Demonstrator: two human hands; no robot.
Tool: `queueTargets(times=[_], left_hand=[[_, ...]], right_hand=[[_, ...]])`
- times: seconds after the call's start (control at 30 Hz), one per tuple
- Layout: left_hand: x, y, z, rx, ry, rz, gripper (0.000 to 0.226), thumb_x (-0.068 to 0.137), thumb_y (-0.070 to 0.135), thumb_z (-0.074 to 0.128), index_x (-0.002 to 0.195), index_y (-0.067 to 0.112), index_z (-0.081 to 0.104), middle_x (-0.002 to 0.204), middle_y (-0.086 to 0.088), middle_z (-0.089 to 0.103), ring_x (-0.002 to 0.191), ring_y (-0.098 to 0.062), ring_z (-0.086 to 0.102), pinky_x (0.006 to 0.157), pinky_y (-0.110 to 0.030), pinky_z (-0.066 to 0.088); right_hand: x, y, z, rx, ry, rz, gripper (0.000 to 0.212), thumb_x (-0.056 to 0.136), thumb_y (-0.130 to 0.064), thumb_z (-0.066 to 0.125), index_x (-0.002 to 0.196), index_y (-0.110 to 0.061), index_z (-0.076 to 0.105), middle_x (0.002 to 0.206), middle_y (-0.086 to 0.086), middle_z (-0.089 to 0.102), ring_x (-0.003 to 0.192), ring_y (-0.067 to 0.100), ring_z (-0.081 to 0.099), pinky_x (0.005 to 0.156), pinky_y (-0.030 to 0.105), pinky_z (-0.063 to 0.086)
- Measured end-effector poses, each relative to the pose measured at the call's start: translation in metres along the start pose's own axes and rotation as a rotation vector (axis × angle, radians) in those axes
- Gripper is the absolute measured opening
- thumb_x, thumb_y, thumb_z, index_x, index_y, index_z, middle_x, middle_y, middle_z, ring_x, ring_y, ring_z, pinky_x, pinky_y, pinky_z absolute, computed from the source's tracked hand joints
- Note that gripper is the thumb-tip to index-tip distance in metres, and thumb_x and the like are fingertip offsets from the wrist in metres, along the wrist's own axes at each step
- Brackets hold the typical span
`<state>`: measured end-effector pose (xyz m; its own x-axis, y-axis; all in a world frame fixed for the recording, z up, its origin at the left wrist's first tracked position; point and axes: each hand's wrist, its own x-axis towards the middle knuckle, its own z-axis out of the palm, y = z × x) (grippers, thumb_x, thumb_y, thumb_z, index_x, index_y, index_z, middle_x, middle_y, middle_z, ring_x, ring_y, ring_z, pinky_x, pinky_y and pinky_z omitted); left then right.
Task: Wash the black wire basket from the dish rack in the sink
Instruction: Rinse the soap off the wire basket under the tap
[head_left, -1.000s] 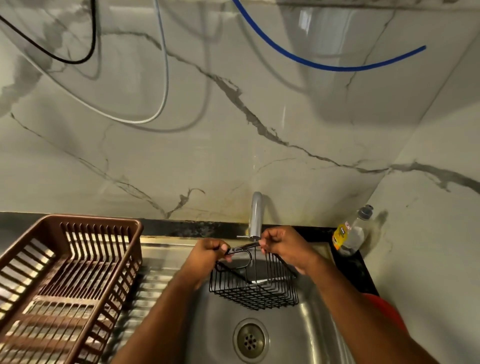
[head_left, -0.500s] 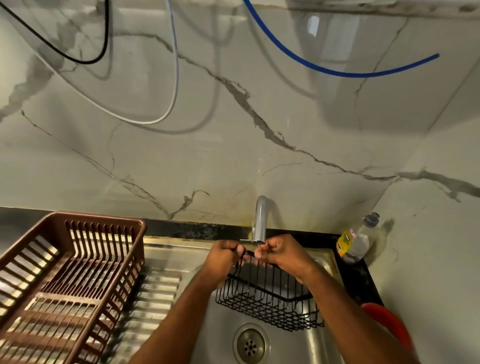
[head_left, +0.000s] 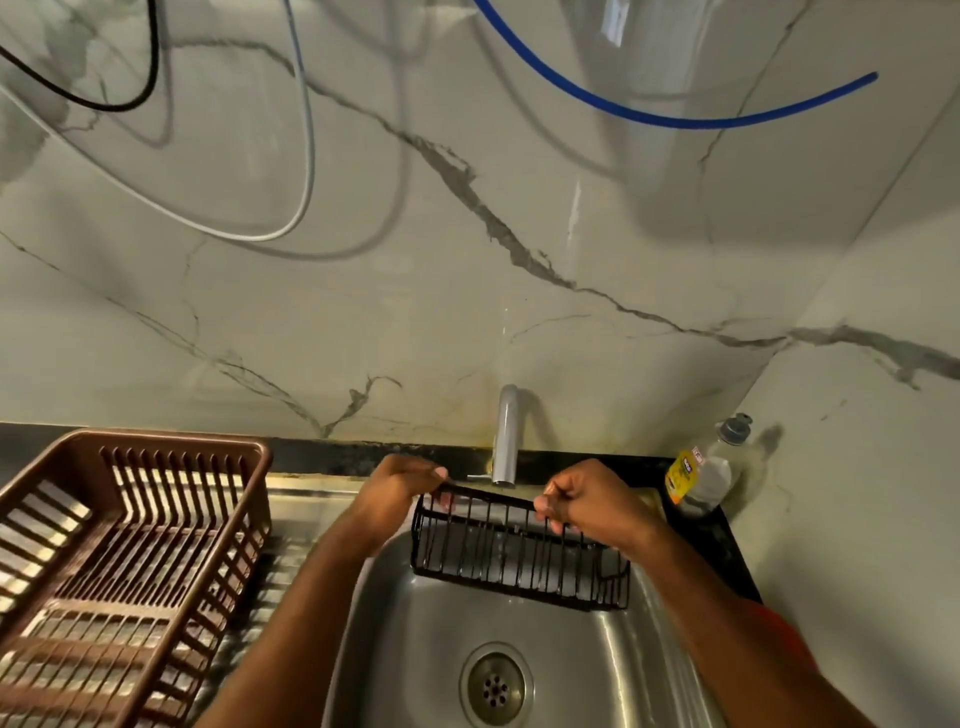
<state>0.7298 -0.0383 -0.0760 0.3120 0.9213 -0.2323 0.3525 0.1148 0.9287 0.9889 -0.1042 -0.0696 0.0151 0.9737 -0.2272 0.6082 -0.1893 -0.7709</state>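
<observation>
Basket turned under tap, rinse stage

Black wire basket held over sink by its top rim, left hand & right hand fingers curled on it; since 1 s ago it's been swung broadside below tap; water flow prob. on, unclear.

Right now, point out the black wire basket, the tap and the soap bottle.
black wire basket (head_left: 519, 564): head view, on its front wire wall.
tap (head_left: 506, 436): head view, on the upright grey spout.
soap bottle (head_left: 701, 475): head view, on its clear body beside the yellow label.
</observation>
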Motion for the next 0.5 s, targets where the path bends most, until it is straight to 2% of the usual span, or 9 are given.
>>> queueTargets(times=[0.1,0.17,0.23,0.3,0.37,0.43,0.5], left_hand=[[-0.004,0.012,0.02,0.379,-0.177,0.064,0.025,0.101,0.025,0.06,0.08,0.021,0.073,0.081,0.002,0.075,0.086,-0.01,0.068,0.085,-0.03,0.05],[-0.005,0.007,0.034,0.558,-0.151,0.122,0.027,0.099,0.02,0.061,0.075,0.031,0.065,0.076,0.007,0.069,0.077,-0.006,0.064,0.072,-0.023,0.047],[-0.008,-0.004,0.036,0.552,-0.07,0.143,0.028,0.098,0.017,0.062,0.075,0.032,0.065,0.075,0.009,0.068,0.076,-0.004,0.063,0.068,-0.02,0.045],[-0.012,-0.015,0.031,0.515,-0.006,0.181,0.022,0.097,0.015,0.065,0.08,0.027,0.073,0.077,0.009,0.07,0.077,-0.005,0.066,0.072,-0.025,0.053],[-0.019,-0.027,0.026,0.5,0.029,0.234,0.017,0.095,0.012,0.067,0.085,0.021,0.077,0.079,0.007,0.072,0.079,-0.006,0.067,0.077,-0.029,0.057],[-0.03,-0.037,0.025,0.479,0.02,0.277,0.011,0.094,0.012,0.07,0.089,0.017,0.079,0.088,0.006,0.073,0.089,-0.005,0.066,0.084,-0.028,0.055],[-0.039,-0.052,0.022,0.351,0.018,0.264,0.009,0.094,0.024,0.072,0.097,0.023,0.08,0.107,0.01,0.071,0.106,-0.002,0.063,0.094,-0.025,0.051]], right_hand=[[0.001,-0.01,0.009,-0.184,-0.015,-0.026,0.026,0.092,-0.032,0.071,0.067,-0.024,0.07,0.065,-0.006,0.073,0.06,-0.001,0.066,0.074,0.027,0.055],[0.001,-0.013,0.014,-0.243,-0.024,-0.03,0.023,0.091,-0.037,0.072,0.07,-0.028,0.069,0.066,-0.01,0.072,0.06,-0.003,0.065,0.076,0.027,0.055],[-0.004,-0.012,0.01,-0.272,-0.065,-0.03,0.013,0.088,-0.038,0.074,0.079,-0.03,0.071,0.073,-0.01,0.073,0.07,-0.003,0.067,0.079,0.027,0.055],[-0.015,-0.005,-0.003,-0.351,-0.164,-0.021,0.01,0.084,-0.038,0.078,0.09,-0.032,0.072,0.08,-0.011,0.072,0.076,-0.001,0.066,0.076,0.026,0.053],[-0.029,0.007,-0.015,-0.384,-0.255,-0.014,0.011,0.083,-0.034,0.079,0.093,-0.034,0.074,0.076,-0.014,0.07,0.074,-0.002,0.066,0.072,0.023,0.05],[-0.046,0.019,-0.016,-0.402,-0.25,-0.047,0.011,0.084,-0.032,0.078,0.095,-0.032,0.076,0.083,-0.014,0.075,0.078,-0.002,0.069,0.076,0.024,0.055],[-0.064,0.025,-0.006,-0.478,-0.175,-0.138,0.017,0.089,-0.036,0.072,0.103,-0.028,0.076,0.099,-0.012,0.077,0.087,-0.003,0.069,0.085,0.025,0.057]])
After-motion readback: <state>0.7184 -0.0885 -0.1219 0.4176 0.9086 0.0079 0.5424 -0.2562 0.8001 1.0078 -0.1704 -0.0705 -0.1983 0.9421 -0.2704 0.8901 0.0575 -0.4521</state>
